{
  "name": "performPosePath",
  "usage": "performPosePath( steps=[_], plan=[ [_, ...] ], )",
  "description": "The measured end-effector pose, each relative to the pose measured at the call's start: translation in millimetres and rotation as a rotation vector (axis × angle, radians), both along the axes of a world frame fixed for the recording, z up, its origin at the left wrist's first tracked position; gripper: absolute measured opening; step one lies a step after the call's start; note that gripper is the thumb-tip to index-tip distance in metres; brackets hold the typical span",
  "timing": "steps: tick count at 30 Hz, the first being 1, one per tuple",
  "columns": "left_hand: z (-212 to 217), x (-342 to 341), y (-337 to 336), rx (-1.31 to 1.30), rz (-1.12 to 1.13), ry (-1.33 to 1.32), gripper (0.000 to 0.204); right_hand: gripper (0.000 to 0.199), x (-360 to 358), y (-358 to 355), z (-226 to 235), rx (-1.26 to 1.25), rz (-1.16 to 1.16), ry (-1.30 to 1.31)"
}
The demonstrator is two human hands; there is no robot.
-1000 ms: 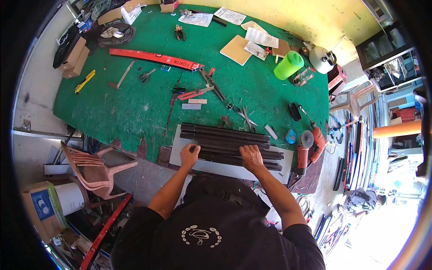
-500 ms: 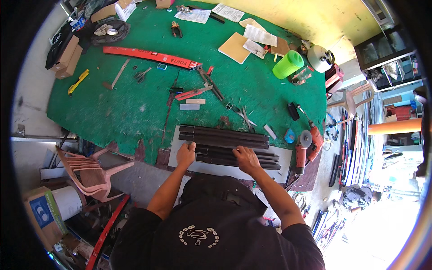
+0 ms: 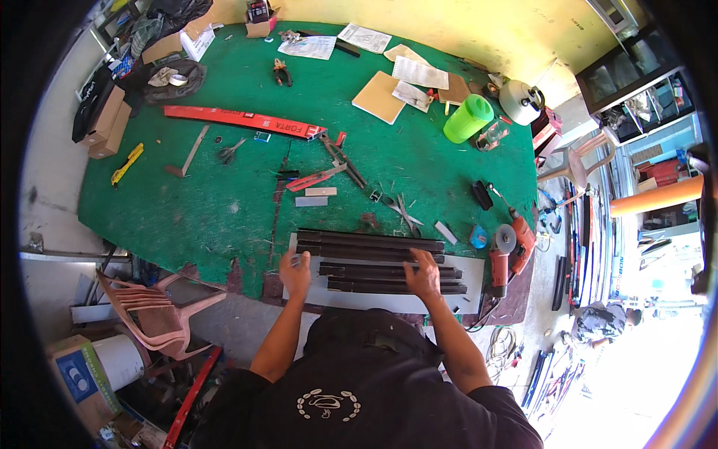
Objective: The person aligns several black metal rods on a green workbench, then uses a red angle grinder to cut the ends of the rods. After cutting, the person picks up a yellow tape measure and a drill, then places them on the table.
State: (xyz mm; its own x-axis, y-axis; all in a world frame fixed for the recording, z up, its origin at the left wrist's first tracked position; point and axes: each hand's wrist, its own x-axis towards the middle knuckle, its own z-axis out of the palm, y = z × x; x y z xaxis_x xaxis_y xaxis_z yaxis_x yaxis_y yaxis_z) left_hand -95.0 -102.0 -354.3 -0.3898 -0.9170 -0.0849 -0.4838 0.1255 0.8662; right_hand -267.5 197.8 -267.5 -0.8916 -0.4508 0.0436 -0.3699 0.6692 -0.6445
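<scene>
Several long dark metal profiles [image 3: 374, 251] lie side by side on a pale grey board [image 3: 381, 301] at the table's near edge. Two sit together on the far side, and a pair of shorter-looking ones [image 3: 396, 286] lies nearer to me, set further right. My left hand [image 3: 295, 277] is at the left ends of the far profiles, thumb and fingers apart; a small light patch shows between them, which I cannot make out. Over the right part of the profiles is my right hand [image 3: 424, 275], its fingers spread and the fingertips close to the bars.
An angle grinder [image 3: 500, 258] and a red drill [image 3: 523, 236] lie right of the board, beside a blue tape measure [image 3: 479, 236]. Beyond are scissors [image 3: 404, 213], a red profile [image 3: 243, 121] and a green tumbler [image 3: 469, 120]. A plastic chair [image 3: 157, 310] stands left.
The view has shifted a little. My left hand has moved left off the nearer profiles, and my right hand has loosened its fingers. The nearer profiles now lie further apart.
</scene>
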Motion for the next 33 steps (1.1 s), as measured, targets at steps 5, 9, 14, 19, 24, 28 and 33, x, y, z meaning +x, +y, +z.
performPosePath(
  steps=[5, 9, 14, 19, 24, 28, 33],
  plan=[
    [-3.7, -2.5, 3.6, 0.116, -0.229, -0.006, 0.044, 0.043, 7.2, 18.7, 2.3, 0.001, 0.040, 0.036],
    [52.7, -15.0, 4.4, -0.105, -0.349, -0.100, 0.043, 0.039, 17.8, 29.7, 18.4, -0.028, -0.048, -0.008],
    [226.2, -64.3, 11.8, 0.387, -0.560, 0.724, 0.056, 0.034, 31.2, 57.1, 19.5, -0.044, -0.206, -0.027],
    [375.6, -101.0, 50.5, 0.784, -1.207, 1.307, 0.091, 0.034, 40.9, 84.6, -32.5, 0.018, -0.024, 0.335],
    [436.3, -131.3, 106.4, 0.707, -1.284, 1.797, 0.096, 0.032, 42.3, 83.6, -37.8, -0.042, -0.113, 0.277],
    [448.7, -150.5, 116.2, 0.704, -1.121, 2.033, 0.094, 0.030, 44.4, 70.0, -4.9, -0.059, -0.241, 0.092],
    [416.2, -134.7, 73.8, 0.490, -1.178, 1.434, 0.055, 0.031, 56.4, 63.9, 7.7, 0.011, -0.281, -0.003]
  ],
)
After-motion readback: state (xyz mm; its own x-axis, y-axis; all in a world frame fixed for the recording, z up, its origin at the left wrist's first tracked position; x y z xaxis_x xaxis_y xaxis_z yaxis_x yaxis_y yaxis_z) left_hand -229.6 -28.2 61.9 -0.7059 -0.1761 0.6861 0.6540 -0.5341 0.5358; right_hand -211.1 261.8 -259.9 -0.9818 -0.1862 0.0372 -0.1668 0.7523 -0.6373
